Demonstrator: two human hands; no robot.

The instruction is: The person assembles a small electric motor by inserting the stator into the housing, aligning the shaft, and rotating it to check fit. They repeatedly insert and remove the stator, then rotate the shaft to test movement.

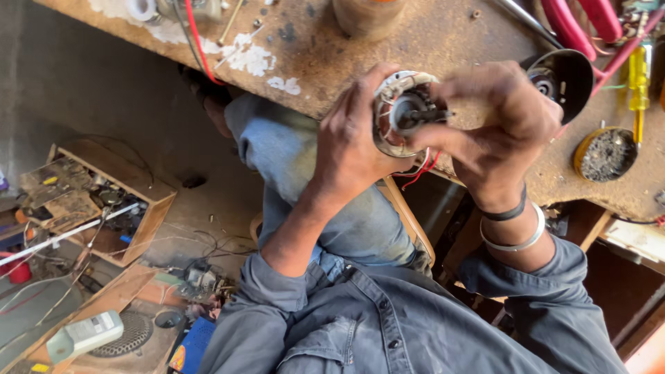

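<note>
A small round electric motor part, a whitish winding ring around a dark shaft, is held between both hands at the near edge of a worn wooden bench. My left hand cups it from the left. My right hand, with a dark band and a metal bangle at the wrist, grips it from the right, fingers at the shaft. Thin red wires hang from under the part.
A dark round cover lies on the bench right of my hands, beside a yellow-handled screwdriver, a round tin of dark bits and red-handled pliers. On the floor at left stands a wooden box of electronic scrap.
</note>
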